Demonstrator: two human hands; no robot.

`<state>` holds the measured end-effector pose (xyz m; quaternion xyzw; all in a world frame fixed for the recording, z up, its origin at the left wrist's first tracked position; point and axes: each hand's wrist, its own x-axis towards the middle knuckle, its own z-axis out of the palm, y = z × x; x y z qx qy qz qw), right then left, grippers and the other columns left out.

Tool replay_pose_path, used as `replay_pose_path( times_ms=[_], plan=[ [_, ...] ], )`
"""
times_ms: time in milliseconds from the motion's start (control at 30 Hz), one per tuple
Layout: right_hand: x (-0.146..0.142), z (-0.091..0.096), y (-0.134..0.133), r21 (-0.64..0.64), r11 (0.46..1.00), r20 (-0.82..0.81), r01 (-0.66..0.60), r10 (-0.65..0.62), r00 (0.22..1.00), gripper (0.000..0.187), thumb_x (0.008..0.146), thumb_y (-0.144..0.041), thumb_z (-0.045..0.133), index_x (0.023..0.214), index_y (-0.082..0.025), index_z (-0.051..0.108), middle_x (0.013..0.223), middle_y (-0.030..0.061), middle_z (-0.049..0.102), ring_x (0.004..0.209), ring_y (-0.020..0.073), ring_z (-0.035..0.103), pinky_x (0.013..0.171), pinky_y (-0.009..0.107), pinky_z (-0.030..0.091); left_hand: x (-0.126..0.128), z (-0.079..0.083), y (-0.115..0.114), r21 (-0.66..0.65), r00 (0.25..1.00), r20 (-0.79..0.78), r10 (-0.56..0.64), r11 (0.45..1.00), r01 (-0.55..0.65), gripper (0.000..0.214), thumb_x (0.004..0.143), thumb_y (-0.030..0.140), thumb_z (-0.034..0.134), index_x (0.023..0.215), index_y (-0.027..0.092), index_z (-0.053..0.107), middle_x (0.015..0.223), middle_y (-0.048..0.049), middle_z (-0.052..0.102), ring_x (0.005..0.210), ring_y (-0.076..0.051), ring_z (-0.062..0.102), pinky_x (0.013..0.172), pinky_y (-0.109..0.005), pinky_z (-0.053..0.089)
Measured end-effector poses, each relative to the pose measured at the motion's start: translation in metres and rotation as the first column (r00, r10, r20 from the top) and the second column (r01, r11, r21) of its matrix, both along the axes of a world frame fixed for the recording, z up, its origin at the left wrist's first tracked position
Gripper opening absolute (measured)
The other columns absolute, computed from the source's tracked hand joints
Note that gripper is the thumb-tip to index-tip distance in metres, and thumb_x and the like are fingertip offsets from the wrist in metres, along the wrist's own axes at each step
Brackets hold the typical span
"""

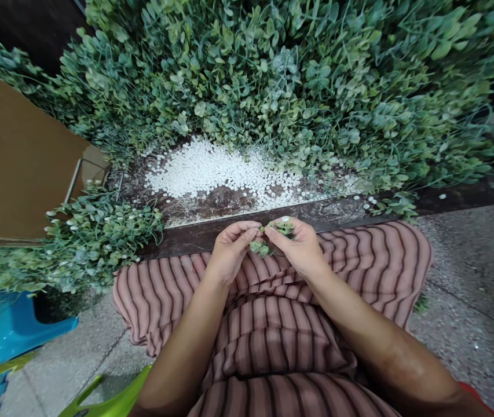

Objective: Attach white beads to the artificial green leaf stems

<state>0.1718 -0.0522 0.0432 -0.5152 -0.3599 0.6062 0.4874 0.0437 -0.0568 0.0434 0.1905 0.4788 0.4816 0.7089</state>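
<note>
Over the striped cloth on my lap, both hands meet close together at a small sprig of green leaves (260, 248). My right hand (302, 246) is closed round the sprig, and some of its leaves show above the thumb. A small white piece sits among those leaves. My left hand (232, 246) pinches with thumb and forefinger at the sprig's stem end; whether it also grips a tiny piece there cannot be made out. Just beyond the hands, a heap of small white discs (203, 168) lies spread on the dark board (229, 202).
A large mass of green foliage (273, 87) covers the far side of the board. More leafy sprigs (99, 231) lie at the left beside a cardboard box (25, 162). A blue plastic stool (3, 330) and a lime-green plastic piece (112, 397) stand on the floor at lower left.
</note>
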Motion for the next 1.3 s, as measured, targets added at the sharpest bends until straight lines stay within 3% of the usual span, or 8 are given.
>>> replay_pose_path(
  times_ms=[100,367,567,933,1067,1300],
  plan=[
    [0.000,-0.001,-0.001,0.009,1.000,0.005,-0.001,0.001,1.000,0.020,0.058,-0.033,0.071,0.060,-0.016,0.060,0.058,-0.0008,0.061,0.052,0.0088,0.052,0.052,0.021,0.045,-0.002,0.000,0.000,-0.019,0.999,0.004,-0.035,0.999,0.035,0.029,0.052,0.025,0.080,0.077,0.015,0.071,0.062,0.0001,0.068,0.054,-0.005,0.057,0.059,-0.017,0.046],
    [0.000,-0.004,-0.004,0.036,0.999,0.079,-0.015,0.012,0.997,0.017,0.060,-0.031,0.069,0.060,-0.016,0.060,0.056,-0.0016,0.058,0.049,0.0083,0.049,0.049,0.020,0.043,-0.005,-0.004,-0.002,-0.007,0.999,0.019,-0.041,0.999,0.041,0.023,0.052,0.025,0.080,0.069,0.015,0.070,0.056,0.0010,0.066,0.051,-0.005,0.058,0.055,-0.016,0.046],
    [-0.001,0.000,-0.004,0.058,0.998,0.103,-0.007,0.001,0.995,0.016,0.061,-0.029,0.066,0.058,-0.016,0.057,0.054,-0.0017,0.057,0.049,0.0084,0.049,0.048,0.020,0.043,-0.002,-0.002,-0.001,-0.032,1.000,0.004,-0.006,0.999,0.006,0.027,0.047,0.026,0.082,0.067,0.015,0.070,0.054,-0.0002,0.066,0.051,-0.007,0.059,0.055,-0.018,0.048],
    [-0.001,-0.001,-0.008,0.136,0.990,0.214,-0.031,0.001,0.977,0.012,0.068,-0.026,0.061,0.062,-0.017,0.056,0.057,-0.0012,0.058,0.051,0.0093,0.050,0.051,0.021,0.043,0.000,-0.005,-0.003,0.045,0.991,-0.122,0.055,0.998,-0.050,0.022,0.047,0.024,0.081,0.064,0.016,0.070,0.058,0.0005,0.068,0.051,-0.006,0.058,0.056,-0.018,0.048],
    [0.000,-0.003,-0.011,0.263,0.963,0.304,-0.058,-0.026,0.952,0.009,0.071,-0.022,0.059,0.064,-0.018,0.056,0.060,-0.0008,0.058,0.055,0.0104,0.052,0.054,0.023,0.044,0.001,-0.004,-0.003,0.049,0.989,-0.134,0.056,0.998,-0.050,0.021,0.048,0.025,0.080,0.065,0.017,0.070,0.058,0.0005,0.068,0.052,-0.007,0.060,0.056,-0.018,0.049],
    [0.002,-0.004,-0.016,0.510,0.855,0.401,-0.090,-0.144,0.905,0.009,0.073,-0.013,0.057,0.069,-0.021,0.053,0.071,0.0017,0.062,0.067,0.0142,0.059,0.065,0.029,0.047,0.002,-0.003,-0.004,0.038,0.991,-0.128,0.031,0.999,-0.027,0.023,0.049,0.027,0.080,0.067,0.017,0.070,0.058,-0.0004,0.068,0.051,-0.008,0.060,0.054,-0.019,0.049]
  ],
)
